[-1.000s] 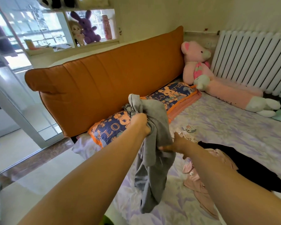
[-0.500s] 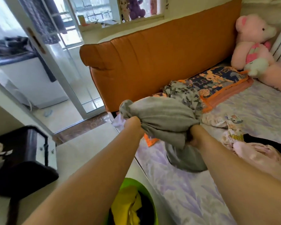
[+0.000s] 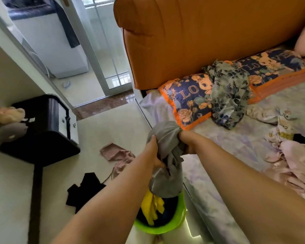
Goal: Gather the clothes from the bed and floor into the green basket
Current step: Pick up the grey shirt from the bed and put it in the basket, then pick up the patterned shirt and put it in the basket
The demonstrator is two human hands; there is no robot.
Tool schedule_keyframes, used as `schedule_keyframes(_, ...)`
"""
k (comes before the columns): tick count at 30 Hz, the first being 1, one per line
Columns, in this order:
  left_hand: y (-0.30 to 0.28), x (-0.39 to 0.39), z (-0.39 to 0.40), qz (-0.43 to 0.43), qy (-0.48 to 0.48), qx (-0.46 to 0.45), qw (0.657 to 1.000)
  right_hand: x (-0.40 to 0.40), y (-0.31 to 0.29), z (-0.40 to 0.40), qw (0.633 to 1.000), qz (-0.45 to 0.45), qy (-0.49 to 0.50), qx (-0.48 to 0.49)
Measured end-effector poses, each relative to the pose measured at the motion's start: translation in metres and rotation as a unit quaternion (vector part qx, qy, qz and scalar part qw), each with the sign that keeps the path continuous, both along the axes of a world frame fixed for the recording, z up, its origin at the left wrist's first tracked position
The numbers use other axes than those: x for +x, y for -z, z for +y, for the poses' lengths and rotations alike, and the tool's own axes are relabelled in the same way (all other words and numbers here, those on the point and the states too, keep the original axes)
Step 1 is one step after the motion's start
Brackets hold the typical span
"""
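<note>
From my remote view, large tan letters "LO" on the navy, orange-trimmed pillow (image 3: 188, 99) at the bed's head, further letters, maybe "VE", on its far part (image 3: 278, 62), too blurred to confirm, nothing else legible to me

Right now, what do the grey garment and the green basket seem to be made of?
Grey garment: soft matte fabric, perhaps knit; it bunches and droops between left hand and right hand.
Green basket: probably plastic; its bright rim is smooth and glossy.
</note>
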State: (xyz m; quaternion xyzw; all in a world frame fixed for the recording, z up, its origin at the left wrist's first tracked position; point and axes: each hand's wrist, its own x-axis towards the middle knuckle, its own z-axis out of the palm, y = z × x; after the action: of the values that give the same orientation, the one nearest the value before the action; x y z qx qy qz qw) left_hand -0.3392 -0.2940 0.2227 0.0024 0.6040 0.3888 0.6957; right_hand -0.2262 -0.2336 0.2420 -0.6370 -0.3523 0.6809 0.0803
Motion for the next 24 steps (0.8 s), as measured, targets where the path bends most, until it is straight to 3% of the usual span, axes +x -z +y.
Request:
schedule_keyframes(6, 0.078, -0.054, -0.020, 0.048, 0.075, -0.114, 0.990, -0.035, 0.063, -0.026, 0.995, 0.003, -0.060, -0.081)
schedule_keyframes(8, 0.081, -0.055, -0.037, 0.068, 0.118, -0.090, 0.987, -0.042, 0.086, -0.034, 0.990, -0.026, -0.097, -0.098)
schedule_keyframes(11, 0.080, -0.052, -0.052, 0.029, 0.038, -0.105, 0.993, -0.044, 0.099, -0.045, 0.981, -0.069, -0.144, -0.107)
schedule_keyframes(16, 0.081, -0.057, -0.044, -0.010, 0.042, -0.131, 0.991, -0.046, 0.105, -0.038, 0.990, -0.088, -0.079, -0.072)
schedule_keyframes(24, 0.063, -0.029, 0.019, 0.040, 0.139, -0.075, 0.987, -0.032, 0.078, -0.005, 0.997, -0.051, -0.052, -0.028)
